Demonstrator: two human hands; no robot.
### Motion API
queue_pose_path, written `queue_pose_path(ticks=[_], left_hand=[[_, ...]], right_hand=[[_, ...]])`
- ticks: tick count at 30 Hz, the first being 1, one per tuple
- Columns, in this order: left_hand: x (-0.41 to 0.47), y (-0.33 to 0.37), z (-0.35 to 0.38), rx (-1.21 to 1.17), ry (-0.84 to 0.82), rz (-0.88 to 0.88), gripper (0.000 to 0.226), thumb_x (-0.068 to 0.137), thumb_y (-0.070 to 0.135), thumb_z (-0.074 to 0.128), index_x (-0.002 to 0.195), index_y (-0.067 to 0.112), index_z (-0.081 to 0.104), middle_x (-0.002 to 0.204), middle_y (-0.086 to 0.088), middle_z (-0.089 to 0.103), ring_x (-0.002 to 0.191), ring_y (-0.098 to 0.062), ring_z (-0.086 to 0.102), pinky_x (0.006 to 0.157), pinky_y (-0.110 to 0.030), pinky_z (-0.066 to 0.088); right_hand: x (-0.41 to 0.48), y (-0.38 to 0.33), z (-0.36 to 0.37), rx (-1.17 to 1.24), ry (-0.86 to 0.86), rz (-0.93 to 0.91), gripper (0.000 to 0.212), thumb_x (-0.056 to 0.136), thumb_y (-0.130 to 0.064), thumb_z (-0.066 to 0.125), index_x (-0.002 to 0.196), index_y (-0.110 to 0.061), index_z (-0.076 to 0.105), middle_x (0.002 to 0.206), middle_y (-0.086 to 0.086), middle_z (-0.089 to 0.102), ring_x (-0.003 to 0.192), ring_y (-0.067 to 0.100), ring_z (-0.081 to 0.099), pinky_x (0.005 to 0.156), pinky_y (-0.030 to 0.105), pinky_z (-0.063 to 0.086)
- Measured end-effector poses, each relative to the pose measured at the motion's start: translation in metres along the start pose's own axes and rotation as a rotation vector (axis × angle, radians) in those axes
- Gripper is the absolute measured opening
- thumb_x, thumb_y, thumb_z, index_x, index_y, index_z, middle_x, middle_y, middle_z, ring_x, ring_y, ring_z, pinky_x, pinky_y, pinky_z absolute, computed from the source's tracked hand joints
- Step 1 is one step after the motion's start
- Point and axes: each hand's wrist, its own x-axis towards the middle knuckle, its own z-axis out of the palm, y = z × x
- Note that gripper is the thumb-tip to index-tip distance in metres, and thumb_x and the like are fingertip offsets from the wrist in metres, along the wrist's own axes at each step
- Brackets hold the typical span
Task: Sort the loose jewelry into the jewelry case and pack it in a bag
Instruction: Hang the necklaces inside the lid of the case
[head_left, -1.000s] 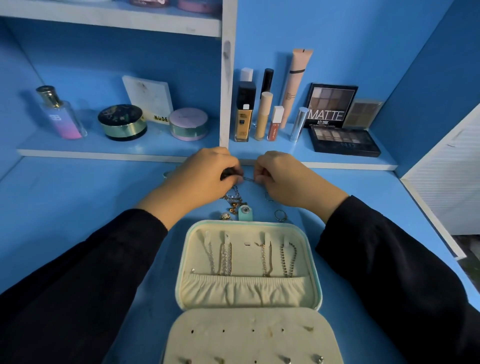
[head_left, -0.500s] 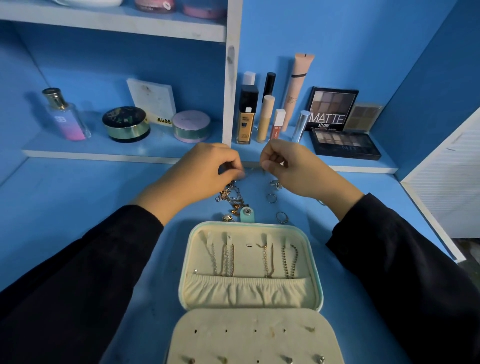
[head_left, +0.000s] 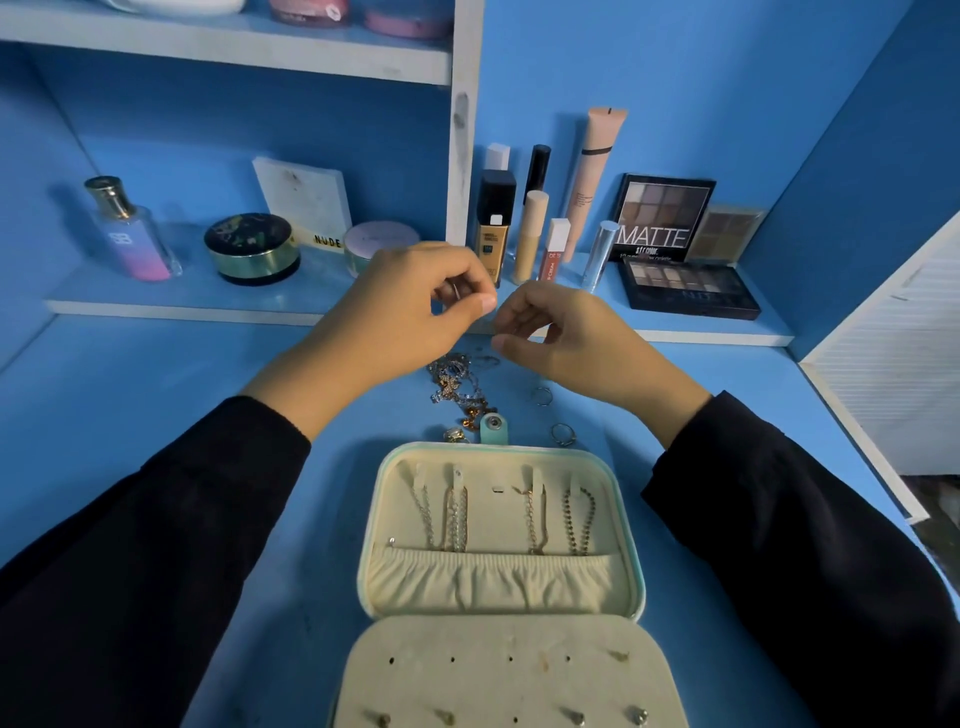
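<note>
The open jewelry case (head_left: 636, 582) lies near me on the blue desk, with several chains hanging from hooks in its cream lid and studs in the near panel. Behind it lies a pile of loose jewelry (head_left: 457, 384), with single rings (head_left: 542, 396) beside it. Above the pile, my left hand (head_left: 410, 317) pinches a thin silvery chain piece (head_left: 457, 291) at its fingertips. My right hand (head_left: 566, 348) is close beside it, thumb and forefinger curled at the same piece, which is too thin to make out there.
A low shelf behind the pile holds a perfume bottle (head_left: 130, 234), compacts (head_left: 253, 248), foundation and concealer tubes (head_left: 496, 223) and eyeshadow palettes (head_left: 691, 291). A white panel (head_left: 893, 364) borders the desk on the right. A teal snap tab (head_left: 492, 427) sticks out of the case's far edge.
Both hands have risen off the jewelry pile. They spread apart, then came back together higher up.
</note>
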Motion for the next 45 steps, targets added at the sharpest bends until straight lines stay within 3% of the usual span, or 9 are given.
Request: queue_pose_path(ticks=[5,9,14,21,26,28,32,40,45], left_hand=[[0.002,0.005,0.002,-0.078,0.000,-0.040,0.004,0.090,0.016,0.068,0.091,0.015,0.071,0.085,0.007,0.070,0.081,-0.010,0.065,0.079,-0.025,0.054],[0.002,0.007,-0.001,-0.118,-0.005,-0.051,0.003,0.091,0.016,0.067,0.091,0.018,0.069,0.087,0.008,0.070,0.083,-0.008,0.066,0.082,-0.023,0.054],[0.004,0.012,-0.011,-0.234,0.000,-0.120,0.005,0.094,0.012,0.062,0.091,0.016,0.065,0.090,0.004,0.071,0.084,-0.007,0.066,0.082,-0.018,0.051],[-0.001,0.008,-0.025,-0.260,0.056,-0.236,0.009,0.094,0.015,0.061,0.088,0.019,0.066,0.079,0.004,0.070,0.075,-0.012,0.065,0.081,-0.032,0.053],[-0.005,0.013,-0.038,-0.222,0.133,-0.221,0.011,0.094,0.019,0.062,0.087,0.027,0.066,0.083,0.003,0.069,0.082,-0.020,0.068,0.085,-0.039,0.057],[-0.007,0.015,-0.042,-0.209,0.161,-0.211,0.012,0.094,0.019,0.062,0.087,0.028,0.065,0.083,0.002,0.068,0.082,-0.022,0.068,0.085,-0.041,0.056],[-0.013,0.017,-0.048,-0.193,0.174,-0.185,0.015,0.093,0.021,0.062,0.084,0.033,0.064,0.082,0.001,0.068,0.080,-0.023,0.067,0.084,-0.042,0.055],[-0.014,0.035,-0.066,-0.182,0.183,-0.141,0.018,0.094,0.016,0.062,0.084,0.031,0.063,0.080,0.010,0.065,0.078,-0.015,0.065,0.072,-0.017,0.050],[-0.016,0.050,-0.075,-0.173,0.186,-0.123,0.021,0.094,0.014,0.062,0.082,0.032,0.061,0.075,0.012,0.063,0.066,0.003,0.061,0.066,-0.010,0.046]], right_hand=[[0.002,-0.004,0.013,0.026,0.125,-0.015,0.009,0.084,-0.015,0.073,0.084,-0.010,0.065,0.077,-0.001,0.066,0.070,0.006,0.059,0.060,0.006,0.039],[0.003,-0.004,0.015,0.033,0.141,-0.034,0.004,0.086,-0.005,0.067,0.086,-0.008,0.068,0.075,-0.007,0.063,0.067,-0.003,0.057,0.062,0.005,0.039],[0.002,0.005,0.009,0.026,0.167,0.058,0.005,0.089,-0.010,0.066,0.086,-0.012,0.069,0.074,-0.009,0.063,0.065,-0.002,0.055,0.062,0.007,0.040],[-0.005,-0.002,-0.013,0.196,0.244,0.180,0.007,0.091,-0.012,0.065,0.089,-0.007,0.068,0.077,0.007,0.062,0.064,0.006,0.050,0.059,0.012,0.042],[-0.013,-0.017,-0.028,0.290,0.290,0.149,0.010,0.092,-0.013,0.064,0.093,-0.003,0.066,0.097,0.025,0.066,0.075,0.012,0.054,0.065,0.015,0.043],[-0.015,-0.021,-0.029,0.290,0.281,0.136,0.007,0.093,-0.013,0.063,0.092,-0.006,0.065,0.091,0.022,0.065,0.075,0.012,0.052,0.064,0.014,0.042],[-0.021,-0.029,-0.033,0.262,0.277,0.106,0.006,0.092,-0.011,0.064,0.087,-0.013,0.064,0.076,-0.002,0.058,0.065,0.004,0.048,0.060,0.009,0.038],[-0.032,-0.060,-0.053,0.242,0.327,0.013,0.003,0.092,-0.007,0.064,0.090,-0.008,0.066,0.066,-0.011,0.061,0.057,-0.004,0.053,0.057,0.009,0.040],[-0.040,-0.064,-0.058,-0.126,0.309,-0.022,0.007,0.089,-0.003,0.060,0.089,-0.007,0.066,0.072,-0.012,0.061,0.063,-0.005,0.052,0.063,0.006,0.038]])
